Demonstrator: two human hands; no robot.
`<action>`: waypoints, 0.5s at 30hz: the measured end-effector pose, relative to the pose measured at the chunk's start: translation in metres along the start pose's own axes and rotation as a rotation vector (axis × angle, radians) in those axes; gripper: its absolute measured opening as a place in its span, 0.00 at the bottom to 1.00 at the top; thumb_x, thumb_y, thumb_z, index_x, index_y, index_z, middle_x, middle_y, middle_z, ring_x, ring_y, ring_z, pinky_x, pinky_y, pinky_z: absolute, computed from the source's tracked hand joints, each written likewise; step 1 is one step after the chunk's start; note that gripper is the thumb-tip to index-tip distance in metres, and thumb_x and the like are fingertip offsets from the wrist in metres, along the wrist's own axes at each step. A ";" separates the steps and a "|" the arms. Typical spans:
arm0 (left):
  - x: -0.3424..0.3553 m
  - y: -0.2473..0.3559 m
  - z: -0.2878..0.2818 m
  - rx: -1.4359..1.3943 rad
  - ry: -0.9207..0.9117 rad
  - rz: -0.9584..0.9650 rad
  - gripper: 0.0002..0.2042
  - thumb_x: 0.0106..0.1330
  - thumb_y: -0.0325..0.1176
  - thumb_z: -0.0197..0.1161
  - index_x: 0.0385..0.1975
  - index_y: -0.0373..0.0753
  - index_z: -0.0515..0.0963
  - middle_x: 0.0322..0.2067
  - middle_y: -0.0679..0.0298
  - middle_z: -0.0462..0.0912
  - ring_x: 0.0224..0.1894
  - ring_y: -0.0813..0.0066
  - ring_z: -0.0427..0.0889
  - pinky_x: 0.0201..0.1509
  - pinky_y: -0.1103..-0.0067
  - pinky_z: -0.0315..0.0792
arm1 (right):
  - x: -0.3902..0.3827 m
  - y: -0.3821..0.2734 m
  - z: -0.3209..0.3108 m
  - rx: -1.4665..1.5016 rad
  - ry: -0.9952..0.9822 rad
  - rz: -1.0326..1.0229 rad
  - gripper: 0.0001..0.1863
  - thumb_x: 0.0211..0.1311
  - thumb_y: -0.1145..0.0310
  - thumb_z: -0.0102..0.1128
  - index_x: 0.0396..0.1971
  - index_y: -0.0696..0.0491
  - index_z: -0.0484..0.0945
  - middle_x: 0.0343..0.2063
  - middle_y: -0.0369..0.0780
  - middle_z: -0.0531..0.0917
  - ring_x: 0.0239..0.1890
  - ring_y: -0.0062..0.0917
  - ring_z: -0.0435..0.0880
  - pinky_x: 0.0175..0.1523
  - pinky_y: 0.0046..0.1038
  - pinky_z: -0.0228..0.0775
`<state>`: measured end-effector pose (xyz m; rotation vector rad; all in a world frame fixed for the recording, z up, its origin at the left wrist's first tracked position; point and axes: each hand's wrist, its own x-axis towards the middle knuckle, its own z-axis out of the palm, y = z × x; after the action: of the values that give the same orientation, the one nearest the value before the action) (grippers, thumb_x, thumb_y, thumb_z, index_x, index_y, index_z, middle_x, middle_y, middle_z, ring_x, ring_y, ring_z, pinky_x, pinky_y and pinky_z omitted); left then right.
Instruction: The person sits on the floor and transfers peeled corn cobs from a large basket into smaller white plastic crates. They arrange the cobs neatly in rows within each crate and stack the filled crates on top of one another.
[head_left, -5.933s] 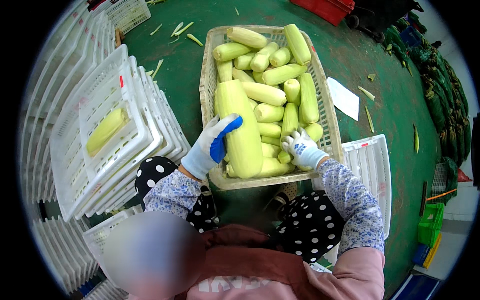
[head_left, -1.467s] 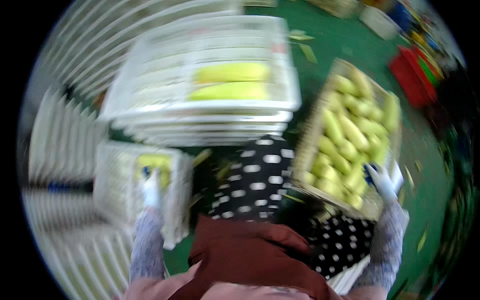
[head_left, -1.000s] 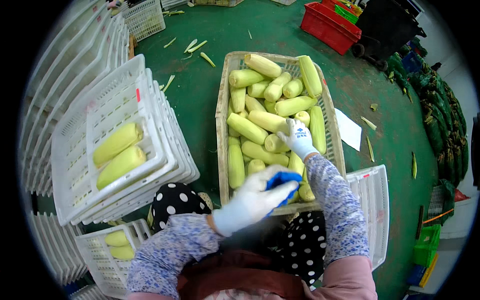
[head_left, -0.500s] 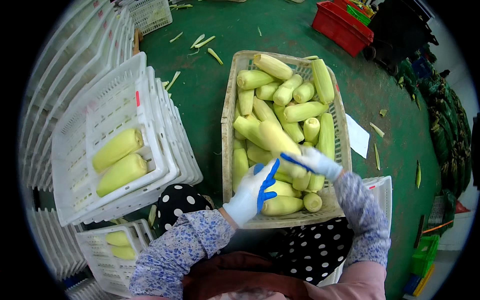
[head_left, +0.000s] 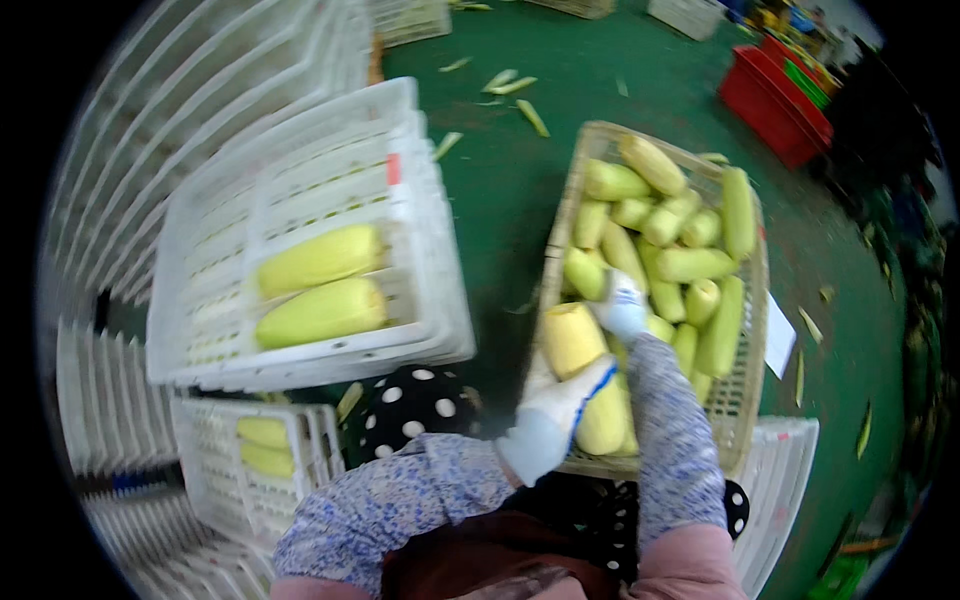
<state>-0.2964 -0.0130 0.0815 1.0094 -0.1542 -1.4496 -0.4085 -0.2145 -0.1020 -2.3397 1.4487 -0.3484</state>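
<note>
My left hand (head_left: 548, 425), in a white and blue work glove, is closed round a pale yellow-green ear of corn (head_left: 576, 338) at the near left of a beige crate (head_left: 745, 425). My right hand (head_left: 625, 303), gloved alike, reaches into that crate and is closed on another ear of corn (head_left: 584, 272); its fingers are partly hidden. Many husked-down ears of corn (head_left: 697, 264) lie heaped to the right and beyond it. To the left, two ears of corn (head_left: 322, 312) rest side by side in the top white crate (head_left: 215, 240) of a stack.
Nested white crates (head_left: 110, 400) stand along the left edge. A smaller white crate (head_left: 205, 455) with two ears sits below the stack. Husk scraps (head_left: 533, 118) and a white sheet (head_left: 780, 338) lie on the green floor. A red bin (head_left: 775, 105) stands far right.
The view has swung left, so the crates sit further right. My right hand has moved off the ear near my left hand to another in the crate. My left hand has closed on an ear.
</note>
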 end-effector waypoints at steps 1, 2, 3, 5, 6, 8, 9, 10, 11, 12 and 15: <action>-0.001 0.007 -0.002 -0.030 0.007 0.015 0.20 0.60 0.29 0.67 0.51 0.39 0.69 0.42 0.63 0.79 0.41 0.72 0.81 0.46 0.75 0.77 | -0.006 -0.010 -0.007 0.160 0.032 0.032 0.38 0.40 0.56 0.74 0.50 0.61 0.70 0.43 0.50 0.79 0.45 0.38 0.80 0.52 0.38 0.71; -0.003 0.015 -0.004 -0.061 -0.007 0.020 0.20 0.60 0.29 0.67 0.51 0.39 0.69 0.42 0.64 0.79 0.41 0.73 0.81 0.47 0.76 0.76 | -0.013 -0.023 -0.025 0.307 0.069 0.080 0.39 0.41 0.57 0.74 0.52 0.62 0.69 0.44 0.50 0.79 0.46 0.35 0.80 0.53 0.36 0.71; -0.008 0.034 -0.004 -0.091 -0.093 0.001 0.20 0.59 0.30 0.67 0.51 0.39 0.69 0.43 0.64 0.79 0.43 0.73 0.80 0.48 0.76 0.75 | -0.014 -0.038 -0.044 0.586 0.049 0.111 0.37 0.45 0.59 0.72 0.52 0.62 0.68 0.44 0.48 0.79 0.46 0.33 0.80 0.53 0.33 0.72; -0.017 0.064 -0.005 -0.081 -0.054 0.167 0.19 0.62 0.30 0.64 0.52 0.39 0.70 0.44 0.63 0.78 0.46 0.72 0.79 0.53 0.73 0.73 | -0.013 -0.069 -0.082 1.015 0.013 0.115 0.31 0.52 0.62 0.68 0.52 0.63 0.68 0.44 0.44 0.79 0.45 0.28 0.79 0.51 0.27 0.72; -0.016 0.077 -0.011 -0.092 -0.076 0.323 0.18 0.64 0.33 0.63 0.52 0.39 0.70 0.44 0.61 0.77 0.47 0.70 0.79 0.55 0.71 0.72 | -0.013 -0.082 -0.106 1.154 0.027 0.091 0.28 0.55 0.64 0.65 0.52 0.63 0.68 0.43 0.42 0.79 0.45 0.26 0.79 0.50 0.24 0.72; -0.012 0.114 -0.024 -0.228 -0.146 0.532 0.18 0.67 0.38 0.59 0.52 0.39 0.70 0.45 0.59 0.77 0.49 0.67 0.78 0.58 0.69 0.71 | 0.002 -0.104 -0.141 0.668 0.184 -0.320 0.27 0.55 0.65 0.64 0.52 0.63 0.69 0.43 0.42 0.79 0.43 0.24 0.79 0.49 0.24 0.72; -0.014 0.141 -0.037 -0.341 -0.177 0.600 0.18 0.68 0.40 0.58 0.53 0.38 0.70 0.46 0.59 0.77 0.50 0.67 0.77 0.58 0.69 0.71 | 0.013 -0.123 -0.151 0.467 0.305 -0.504 0.26 0.56 0.65 0.63 0.52 0.62 0.69 0.42 0.42 0.80 0.42 0.23 0.80 0.48 0.24 0.72; -0.009 0.175 -0.051 -0.511 -0.232 0.549 0.18 0.69 0.41 0.56 0.53 0.38 0.70 0.46 0.59 0.77 0.49 0.68 0.77 0.57 0.70 0.71 | 0.018 -0.159 -0.167 0.650 0.178 -0.389 0.29 0.54 0.63 0.65 0.52 0.63 0.69 0.43 0.43 0.80 0.42 0.24 0.80 0.49 0.24 0.72; 0.001 0.199 -0.068 -0.500 -0.236 0.583 0.19 0.68 0.43 0.57 0.53 0.39 0.70 0.47 0.58 0.77 0.50 0.65 0.77 0.58 0.68 0.71 | 0.020 -0.192 -0.189 0.819 0.086 -0.250 0.31 0.52 0.61 0.67 0.52 0.63 0.69 0.43 0.44 0.80 0.42 0.24 0.80 0.49 0.24 0.72; 0.015 0.220 -0.087 -0.485 -0.240 0.619 0.21 0.68 0.46 0.57 0.54 0.40 0.70 0.48 0.58 0.76 0.51 0.62 0.76 0.58 0.66 0.71 | 0.027 -0.221 -0.203 0.739 0.078 -0.269 0.34 0.50 0.59 0.69 0.53 0.63 0.69 0.43 0.44 0.81 0.43 0.25 0.81 0.49 0.25 0.72; 0.035 0.274 -0.130 -0.555 -0.016 0.439 0.27 0.63 0.53 0.59 0.55 0.41 0.69 0.51 0.54 0.75 0.54 0.53 0.74 0.59 0.54 0.66 | 0.064 -0.297 -0.206 0.449 0.124 -0.526 0.41 0.43 0.52 0.73 0.54 0.63 0.69 0.45 0.48 0.80 0.46 0.32 0.81 0.51 0.30 0.72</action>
<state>-0.0027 -0.0348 0.1631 0.4687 0.0192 -1.0119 -0.2216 -0.1882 0.2125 -2.3017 0.6726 -0.8703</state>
